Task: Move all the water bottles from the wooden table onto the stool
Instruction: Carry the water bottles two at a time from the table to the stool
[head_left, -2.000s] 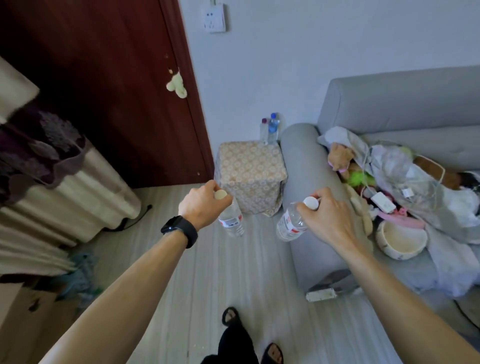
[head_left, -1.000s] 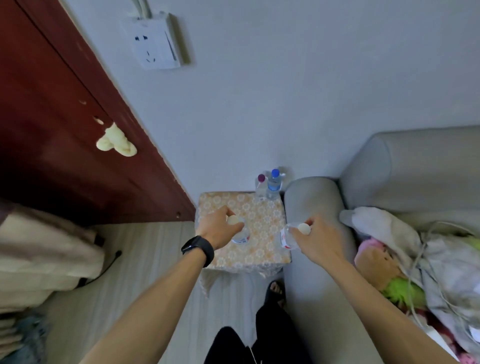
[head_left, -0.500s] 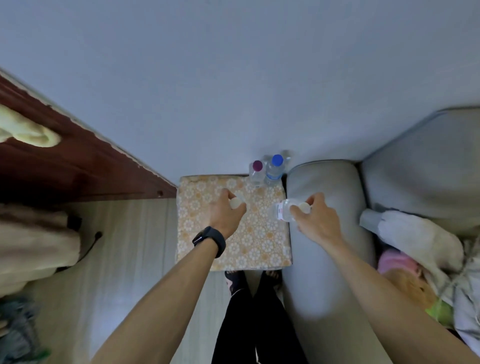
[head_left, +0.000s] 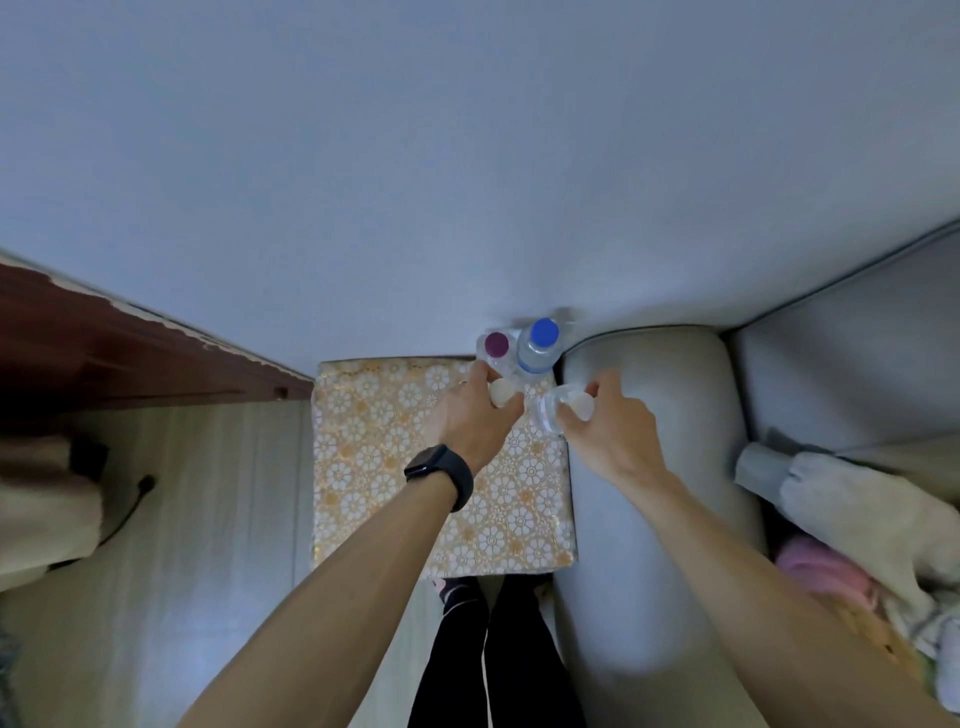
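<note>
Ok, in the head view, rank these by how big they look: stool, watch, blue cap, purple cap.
1. stool, by far the largest.
2. watch.
3. blue cap and purple cap: nearly alike. Blue looks slightly bigger, but it may just sit nearer the camera, so I won't rank them.

Both arms were bare and stretched forward, entering from the lower corners and converging toward centre. The left forearm (head_left: 363, 571) ran up and to the right; the right forearm (head_left: 753, 561) ran up and to the left. The left hand (head_left: 475, 415) lay back-up, fingers curled downward round the top of a cream-capped bottle (head_left: 501, 393), whose cap showed at the fingertips. The right hand (head_left: 608, 431) also lay back-up, thumb on the far side and fingers curled on the near side, pinching a white-capped bottle (head_left: 548, 410) at its cap end. The two hands were side by side, near each other, not touching.
</note>
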